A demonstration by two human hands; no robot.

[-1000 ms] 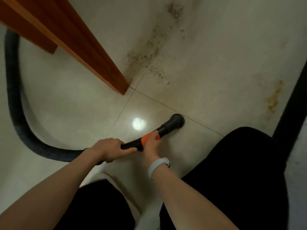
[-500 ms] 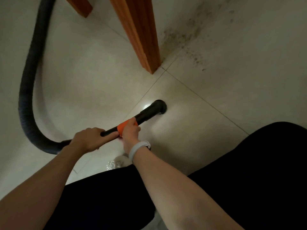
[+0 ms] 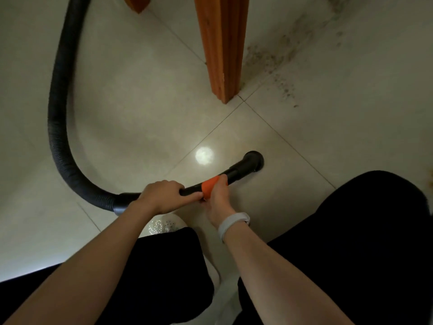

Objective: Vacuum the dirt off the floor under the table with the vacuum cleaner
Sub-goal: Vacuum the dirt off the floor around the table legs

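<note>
My left hand (image 3: 161,195) grips the black vacuum wand (image 3: 234,172); right hand (image 3: 218,195) wraps its orange collar (image 3: 208,187). Nozzle (image 3: 254,160) on tile, near side of table leg (image 3: 222,55); dirt (image 3: 276,64) farther right.

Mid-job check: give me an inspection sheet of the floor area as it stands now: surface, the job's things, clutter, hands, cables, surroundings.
Surface: pale tiled floor with grout lines and a bright light reflection.
Job's things: dirt lies in a band to the right of the table leg, not yet reached; the nozzle sits on a clean-looking tile nearer the person.
Clutter: nothing seen.
Hands: left hand grips the black tube behind the orange collar; right hand grips at the collar, a pale wristband on its wrist.
Cables: no cord seen; the ribbed black hose loops off to the left and up out of view.
Surroundings: a second wooden leg at the top edge; a white shoe under the arms.
</note>
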